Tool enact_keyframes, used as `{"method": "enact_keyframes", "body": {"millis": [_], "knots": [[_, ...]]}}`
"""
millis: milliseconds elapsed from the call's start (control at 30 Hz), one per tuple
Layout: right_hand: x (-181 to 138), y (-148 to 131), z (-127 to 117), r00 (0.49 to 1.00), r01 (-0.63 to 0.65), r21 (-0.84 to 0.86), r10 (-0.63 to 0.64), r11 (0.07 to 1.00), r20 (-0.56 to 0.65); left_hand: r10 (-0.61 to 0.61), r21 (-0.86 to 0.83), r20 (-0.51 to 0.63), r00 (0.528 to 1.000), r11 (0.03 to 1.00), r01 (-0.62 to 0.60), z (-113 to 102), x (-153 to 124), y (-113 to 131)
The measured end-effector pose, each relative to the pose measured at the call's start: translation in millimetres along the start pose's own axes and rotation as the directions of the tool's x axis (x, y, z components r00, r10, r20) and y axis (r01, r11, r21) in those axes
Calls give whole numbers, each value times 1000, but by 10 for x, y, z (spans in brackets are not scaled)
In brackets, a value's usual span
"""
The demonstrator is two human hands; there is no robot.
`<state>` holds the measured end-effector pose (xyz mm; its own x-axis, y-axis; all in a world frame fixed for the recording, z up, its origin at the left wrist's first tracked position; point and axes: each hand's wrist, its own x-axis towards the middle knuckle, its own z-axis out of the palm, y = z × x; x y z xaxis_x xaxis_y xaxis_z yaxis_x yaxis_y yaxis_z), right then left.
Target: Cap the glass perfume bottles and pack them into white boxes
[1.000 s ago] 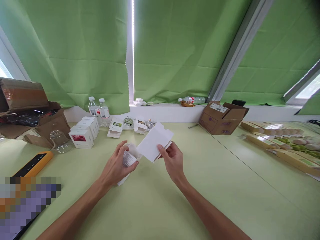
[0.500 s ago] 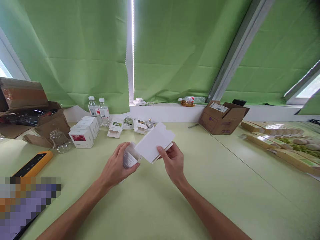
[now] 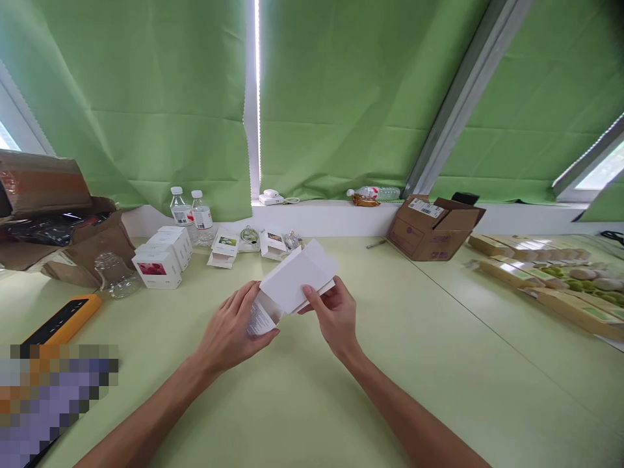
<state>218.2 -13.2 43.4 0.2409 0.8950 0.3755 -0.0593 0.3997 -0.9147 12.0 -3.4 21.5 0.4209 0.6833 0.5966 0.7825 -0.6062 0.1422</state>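
My left hand (image 3: 228, 333) is wrapped round a small white box (image 3: 260, 317) with fine grey print on its side and an open end facing right. Between the thumb and fingers of my right hand (image 3: 337, 320) is a folded white cardboard piece (image 3: 295, 276), with more than one layer showing at its lower right edge. The cardboard's lower left edge lies at the open end of the box; whether any of it is inside, I cannot tell. Both are held above the pale green table (image 3: 312, 403). My fingers hide part of the box.
On the left stand white cartons (image 3: 158, 270), a clear jar (image 3: 116, 276), two bottles (image 3: 201, 218) and an orange power strip (image 3: 65, 322). Opened white boxes (image 3: 225, 247) lie at the back. A brown carton (image 3: 431, 231) and yellow trays (image 3: 575, 309) sit on the right.
The box in my left hand has moved slightly right and turned, closer against the cardboard. The cardboard in my right hand has shifted a little left and overlaps the box's opening.
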Motion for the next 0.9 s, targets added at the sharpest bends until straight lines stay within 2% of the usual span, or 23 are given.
{"method": "enact_keyframes", "body": {"millis": [267, 667, 900], "knots": [[5, -22, 2, 1000, 0, -12, -1, 1000, -21, 19, 1, 16, 1000, 1000, -19, -6, 10, 15], [-44, -12, -29, 992, -8, 100, -4, 995, 125, 1, -13, 34, 999, 1000, 0, 19, 13, -2], [-14, 13, -15, 994, -20, 44, 15, 999, 111, 34, -30, 32, 999, 999, -33, 34, 2, -13]]}}
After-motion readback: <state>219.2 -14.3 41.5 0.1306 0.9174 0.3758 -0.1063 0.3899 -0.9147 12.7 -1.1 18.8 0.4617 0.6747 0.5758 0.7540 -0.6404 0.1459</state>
